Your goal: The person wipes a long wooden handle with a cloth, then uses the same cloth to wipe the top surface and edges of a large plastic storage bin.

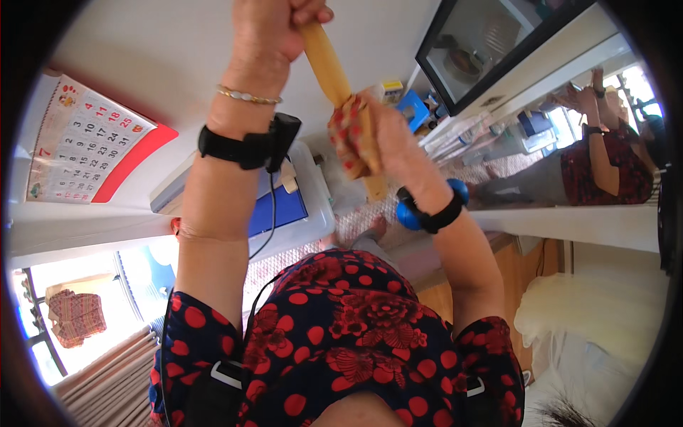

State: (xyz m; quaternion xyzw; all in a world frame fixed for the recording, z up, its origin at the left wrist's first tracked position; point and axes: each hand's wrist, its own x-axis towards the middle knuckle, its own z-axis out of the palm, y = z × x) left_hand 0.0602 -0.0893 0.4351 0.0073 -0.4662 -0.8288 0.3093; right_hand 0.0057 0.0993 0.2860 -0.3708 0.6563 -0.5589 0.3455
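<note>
My left hand (272, 26) is raised at the top of the view, its fingers closed around the upper end of a yellow strip (326, 64), probably cloth. The strip runs taut down toward my right hand (392, 133). Bunched in that hand is a cloth with a red and tan pattern (347, 133), blurred by motion. A short yellow end (376, 188) hangs out below it. Whether the strip and the patterned cloth are one piece, I cannot tell. Both wrists wear black straps.
A wall calendar (90, 144) hangs at left. Below my hands stands a translucent plastic bin (320, 213) with a blue item (283, 211) on it. A blue ball-like object (408, 213) shows behind my right wrist. A mirror (533, 160) is at right, and a black-framed panel (435, 58) above it.
</note>
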